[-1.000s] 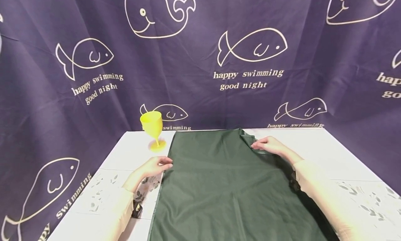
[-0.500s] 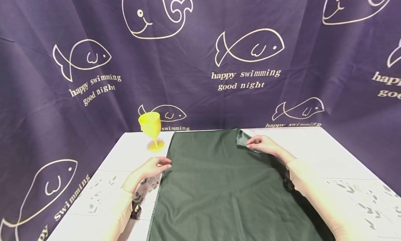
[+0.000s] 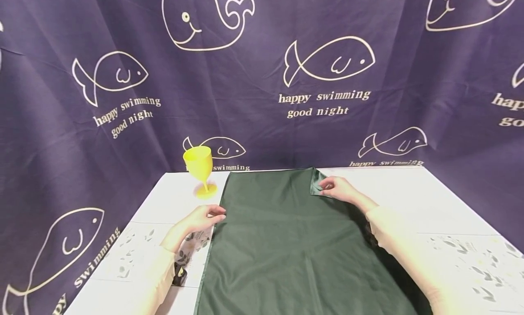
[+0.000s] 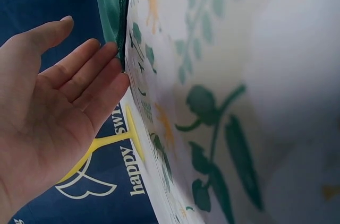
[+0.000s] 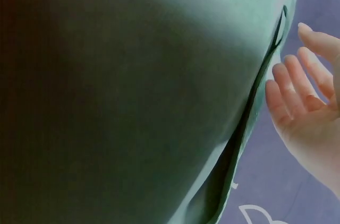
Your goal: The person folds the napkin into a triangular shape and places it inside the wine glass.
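A dark green cloth (image 3: 270, 242) lies spread over the table, with its far right corner folded over into a small shiny flap (image 3: 316, 184). My right hand (image 3: 343, 190) is at that flap, fingertips over it. In the right wrist view the right hand (image 5: 311, 94) has thumb and fingers apart, loosely bent, beside the cloth edge (image 5: 247, 112). My left hand (image 3: 201, 218) rests at the cloth's left edge. From the left wrist the left hand (image 4: 64, 96) shows its palm, thumb apart, fingertips touching or close to the cloth edge (image 4: 122, 27).
A yellow goblet (image 3: 199, 165) stands at the back left, beyond my left hand. The white table (image 3: 393, 187) has leaf-print bands at both sides. A purple curtain (image 3: 262, 69) printed with fish hangs behind and on both sides.
My right hand has moved a little left, and the cloth's far right corner has turned over and flattened. The right fingers have let it go. My left hand stays in place.
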`<state>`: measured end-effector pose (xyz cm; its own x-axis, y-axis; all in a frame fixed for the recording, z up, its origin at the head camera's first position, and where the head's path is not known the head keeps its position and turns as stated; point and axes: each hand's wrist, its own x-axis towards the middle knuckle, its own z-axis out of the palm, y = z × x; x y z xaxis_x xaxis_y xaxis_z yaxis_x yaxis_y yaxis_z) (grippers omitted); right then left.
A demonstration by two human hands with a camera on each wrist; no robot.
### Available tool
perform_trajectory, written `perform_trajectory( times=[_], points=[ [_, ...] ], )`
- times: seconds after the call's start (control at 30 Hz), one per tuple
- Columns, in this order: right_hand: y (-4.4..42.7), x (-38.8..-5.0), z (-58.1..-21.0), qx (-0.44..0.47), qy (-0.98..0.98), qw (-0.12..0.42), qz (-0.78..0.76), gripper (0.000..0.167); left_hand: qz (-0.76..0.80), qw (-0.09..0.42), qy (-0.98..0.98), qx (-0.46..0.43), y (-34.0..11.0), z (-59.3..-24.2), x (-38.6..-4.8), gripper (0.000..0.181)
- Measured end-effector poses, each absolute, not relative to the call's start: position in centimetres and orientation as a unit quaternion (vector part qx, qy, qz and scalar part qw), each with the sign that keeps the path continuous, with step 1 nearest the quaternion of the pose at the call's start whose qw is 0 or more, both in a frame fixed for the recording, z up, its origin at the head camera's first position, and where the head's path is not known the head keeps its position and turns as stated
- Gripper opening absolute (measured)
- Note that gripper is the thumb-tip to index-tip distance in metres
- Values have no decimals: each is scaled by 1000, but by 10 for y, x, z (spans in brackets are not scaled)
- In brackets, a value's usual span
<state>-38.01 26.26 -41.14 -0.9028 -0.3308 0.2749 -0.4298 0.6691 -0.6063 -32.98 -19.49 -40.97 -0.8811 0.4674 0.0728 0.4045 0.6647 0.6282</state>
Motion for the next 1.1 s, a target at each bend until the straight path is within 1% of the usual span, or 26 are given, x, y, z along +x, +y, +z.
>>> perform_trajectory(
  times=[0.27, 0.53, 0.77, 1.0, 1.1],
  points=[
    [259, -383, -413, 208, -920, 73, 323, 37, 338, 51, 906, 249, -197, -412, -332, 26],
    [259, -383, -413, 203, -927, 40, 312, 34, 333, 47, 907, 255, -199, -415, -334, 27],
    [260, -382, -412, 190, -934, 31, 302, 31, 337, 47, 906, 253, -198, -414, -334, 28],
    [261, -382, -413, 202, -937, 57, 279, 14, 337, 49, 905, 256, -197, -414, -332, 28],
    [261, -381, -412, 212, -936, 70, 273, 10, 340, 51, 903, 258, -197, -411, -331, 28]
  ],
)
